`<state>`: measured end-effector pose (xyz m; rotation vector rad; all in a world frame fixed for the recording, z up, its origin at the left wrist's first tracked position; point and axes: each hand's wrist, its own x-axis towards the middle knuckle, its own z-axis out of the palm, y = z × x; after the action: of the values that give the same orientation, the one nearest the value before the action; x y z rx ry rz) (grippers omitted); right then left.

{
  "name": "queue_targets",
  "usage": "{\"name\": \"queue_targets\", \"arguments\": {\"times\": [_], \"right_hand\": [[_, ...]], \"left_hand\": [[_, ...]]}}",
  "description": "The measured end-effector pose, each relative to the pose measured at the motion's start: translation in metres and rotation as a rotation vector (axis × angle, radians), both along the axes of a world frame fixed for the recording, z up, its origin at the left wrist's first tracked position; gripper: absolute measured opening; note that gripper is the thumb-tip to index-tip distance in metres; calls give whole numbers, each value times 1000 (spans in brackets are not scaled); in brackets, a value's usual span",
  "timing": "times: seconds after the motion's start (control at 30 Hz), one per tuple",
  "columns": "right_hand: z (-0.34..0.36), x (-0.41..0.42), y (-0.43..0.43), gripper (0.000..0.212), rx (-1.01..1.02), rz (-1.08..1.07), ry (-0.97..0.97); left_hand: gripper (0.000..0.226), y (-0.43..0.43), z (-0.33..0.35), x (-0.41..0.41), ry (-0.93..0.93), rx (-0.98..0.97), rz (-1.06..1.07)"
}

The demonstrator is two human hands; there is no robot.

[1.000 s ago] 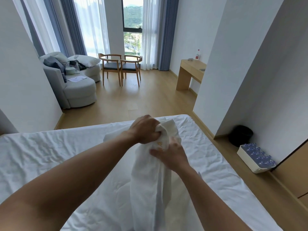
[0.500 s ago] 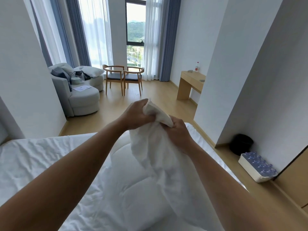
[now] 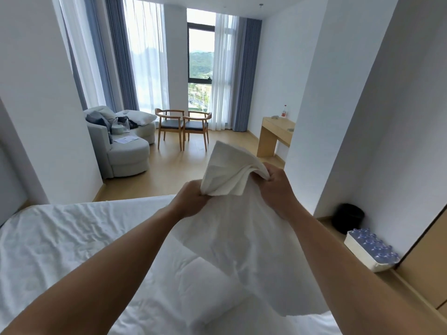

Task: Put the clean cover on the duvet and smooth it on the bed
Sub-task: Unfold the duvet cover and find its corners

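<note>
Found left hand [image 3: 191, 201] and right hand [image 3: 275, 187] each clenched on bunched corner of cover [image 3: 232, 172], held side by side above bed [image 3: 60, 238], probably to locate its opening. Noted remainder hanging below grip onto duvet [image 3: 193, 286].

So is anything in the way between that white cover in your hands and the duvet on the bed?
Nothing visible is. The left hand and right hand both grip the cover, which hangs down over the duvet lying on the bed. The chairs, sofa and desk stand far off across the room.
</note>
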<state>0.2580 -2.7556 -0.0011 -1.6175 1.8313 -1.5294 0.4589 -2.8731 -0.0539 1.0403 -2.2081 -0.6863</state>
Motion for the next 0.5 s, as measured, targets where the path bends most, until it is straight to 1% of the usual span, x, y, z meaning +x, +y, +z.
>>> {"name": "queue_targets", "arguments": {"times": [0.1,0.2,0.27,0.33,0.4,0.43,0.5], "right_hand": [[22,-5,25,20,-32,-3,4],[41,-3,53,19,-55,26,19],[47,1,73,24,-82,15,64],[48,8,92,22,-113,-7,133],[43,19,108,16,-157,11,187],[40,25,115,20,-177,26,194],[32,38,129,36,-213,40,176]], "left_hand": [[19,36,29,5,36,-160,32],[12,74,62,15,32,-280,61],[17,98,79,24,15,-334,92],[20,121,90,34,-5,-375,130],[13,141,91,46,-18,-402,151],[17,150,90,51,-16,-414,165],[41,164,86,65,-31,-415,200]]}}
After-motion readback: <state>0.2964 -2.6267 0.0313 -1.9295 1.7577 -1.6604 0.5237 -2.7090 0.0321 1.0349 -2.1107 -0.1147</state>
